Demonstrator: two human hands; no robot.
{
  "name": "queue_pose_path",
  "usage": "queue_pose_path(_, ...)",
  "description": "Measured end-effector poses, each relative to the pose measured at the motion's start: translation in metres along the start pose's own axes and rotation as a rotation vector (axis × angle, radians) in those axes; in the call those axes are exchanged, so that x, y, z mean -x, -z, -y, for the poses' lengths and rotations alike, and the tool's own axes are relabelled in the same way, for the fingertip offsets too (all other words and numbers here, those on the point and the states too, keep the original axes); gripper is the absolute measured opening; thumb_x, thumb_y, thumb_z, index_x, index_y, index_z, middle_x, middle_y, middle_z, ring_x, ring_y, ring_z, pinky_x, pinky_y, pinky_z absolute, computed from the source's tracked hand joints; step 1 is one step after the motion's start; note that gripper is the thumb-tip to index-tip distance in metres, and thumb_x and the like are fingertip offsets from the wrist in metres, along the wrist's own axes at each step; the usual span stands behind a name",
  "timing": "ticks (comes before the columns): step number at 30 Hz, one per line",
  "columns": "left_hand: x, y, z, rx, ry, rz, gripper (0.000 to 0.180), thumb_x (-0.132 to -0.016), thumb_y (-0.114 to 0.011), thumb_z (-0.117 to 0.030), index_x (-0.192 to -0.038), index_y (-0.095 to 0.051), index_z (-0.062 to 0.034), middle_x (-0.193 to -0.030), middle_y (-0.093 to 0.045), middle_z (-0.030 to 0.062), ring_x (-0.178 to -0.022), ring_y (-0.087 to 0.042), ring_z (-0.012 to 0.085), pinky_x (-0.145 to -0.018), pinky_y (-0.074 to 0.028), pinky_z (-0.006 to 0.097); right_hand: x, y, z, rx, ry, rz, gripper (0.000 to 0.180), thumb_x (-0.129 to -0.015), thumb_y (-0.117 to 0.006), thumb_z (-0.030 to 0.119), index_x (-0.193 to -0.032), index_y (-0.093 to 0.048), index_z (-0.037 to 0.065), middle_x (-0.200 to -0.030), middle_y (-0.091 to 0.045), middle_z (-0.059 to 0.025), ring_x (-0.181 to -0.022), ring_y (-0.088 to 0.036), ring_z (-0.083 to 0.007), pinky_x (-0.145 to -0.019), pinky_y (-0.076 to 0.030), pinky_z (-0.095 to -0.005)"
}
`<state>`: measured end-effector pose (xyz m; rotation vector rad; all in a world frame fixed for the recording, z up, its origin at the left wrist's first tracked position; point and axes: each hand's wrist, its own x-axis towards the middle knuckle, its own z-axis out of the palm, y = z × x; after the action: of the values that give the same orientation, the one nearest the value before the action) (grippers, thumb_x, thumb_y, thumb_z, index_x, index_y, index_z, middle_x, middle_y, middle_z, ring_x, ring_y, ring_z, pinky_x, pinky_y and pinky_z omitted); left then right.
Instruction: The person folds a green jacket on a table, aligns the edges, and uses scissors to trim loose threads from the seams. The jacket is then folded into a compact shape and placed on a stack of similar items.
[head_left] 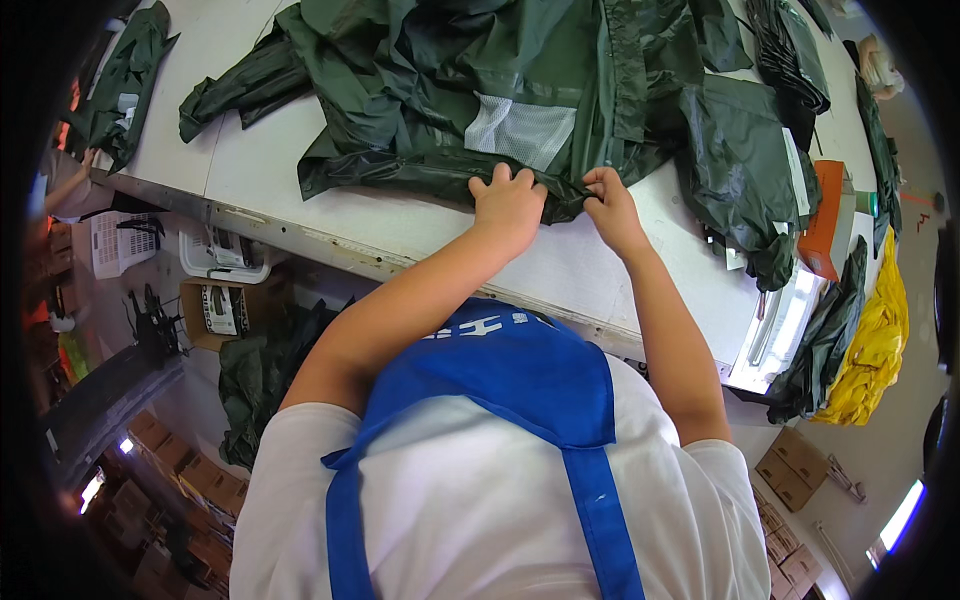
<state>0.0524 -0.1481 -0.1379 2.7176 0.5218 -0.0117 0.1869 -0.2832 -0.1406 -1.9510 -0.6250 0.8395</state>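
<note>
A dark green waterproof jacket (400, 110) lies spread on the white table in front of me, with a white mesh patch (525, 130) showing on its inside. Its hem is folded up into a dark band along the near side. My left hand (510, 208) grips this band below the mesh, fingers bent over the cloth and thumb hidden. Just right of it, my right hand (614, 212) pinches the corner of the hem between thumb and forefinger, close to the front edge of the jacket.
More green garments (745, 160) lie at the right, beside an orange box (825, 220). Yellow cloth (870, 340) hangs off the right side. The table's front edge (330, 245) runs before me; below it stand a white bin (225, 262) and a carton (215, 310). Another person's arm (72, 185) shows far left.
</note>
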Motion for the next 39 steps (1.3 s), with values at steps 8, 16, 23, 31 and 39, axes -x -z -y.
queue_pose_path(8, -0.001, 0.040, -0.007, 0.568, 0.227, 0.218, 0.018, -0.073, -0.071, -0.030, -0.081, -0.070, -0.0143, -0.087, -0.066, 0.0015, -0.103, -0.052, 0.0253, -0.078, -0.034, 0.046, 0.020, -0.009, 0.024, -0.555, -0.028, 0.137, 0.037, -0.079, -0.041, -0.012, -0.111, -0.044, 0.007, -0.094, -0.055, -0.0043, -0.089, -0.051, -0.0103, -0.079, -0.039, -0.0227)
queue_pose_path(16, 0.008, 0.031, 0.002, 0.645, 0.242, 0.158, 0.017, -0.074, -0.071, -0.031, -0.076, -0.069, -0.0150, -0.085, -0.061, 0.0008, -0.106, -0.048, 0.0238, -0.083, -0.031, 0.044, 0.036, -0.002, 0.052, 0.268, 0.328, 0.067, 0.017, -0.077, -0.060, 0.000, -0.092, -0.058, 0.009, -0.098, -0.054, -0.0048, -0.096, -0.052, -0.0201, -0.083, -0.040, -0.0302)
queue_pose_path(23, 0.025, 0.033, -0.004, 0.369, 0.090, -0.135, 0.006, -0.074, -0.070, -0.024, -0.076, -0.067, -0.0190, -0.093, -0.048, 0.0015, -0.098, -0.045, 0.0257, -0.078, -0.030, 0.044, 0.046, -0.016, 0.070, 0.825, 0.741, -0.070, 0.019, -0.071, -0.070, 0.012, -0.084, -0.057, 0.006, -0.097, -0.053, -0.0077, -0.100, -0.051, -0.0268, -0.085, -0.040, -0.0381)
queue_pose_path(31, 0.040, 0.070, 0.060, 0.131, 0.202, -0.358, 0.007, -0.072, -0.071, -0.020, -0.075, -0.065, -0.0180, -0.098, -0.053, 0.0028, -0.099, -0.048, 0.0282, -0.077, -0.035, 0.046, 0.055, 0.007, 0.057, 0.695, 0.647, -0.201, 0.015, -0.074, -0.066, 0.007, -0.085, -0.057, 0.004, -0.096, -0.053, -0.0138, -0.097, -0.050, -0.0326, -0.086, -0.041, -0.0418)
queue_pose_path(39, 0.104, 0.085, 0.214, 0.280, 0.249, -0.296, 0.007, -0.079, -0.067, -0.013, -0.083, -0.065, -0.0077, -0.113, -0.050, 0.0141, -0.108, -0.049, 0.0288, -0.093, -0.039, 0.035, 0.084, 0.048, -0.007, 0.290, 0.409, -0.106, 0.024, -0.072, -0.072, 0.010, -0.090, -0.058, 0.005, -0.098, -0.056, -0.0134, -0.098, -0.052, -0.0324, -0.088, -0.043, -0.0381)
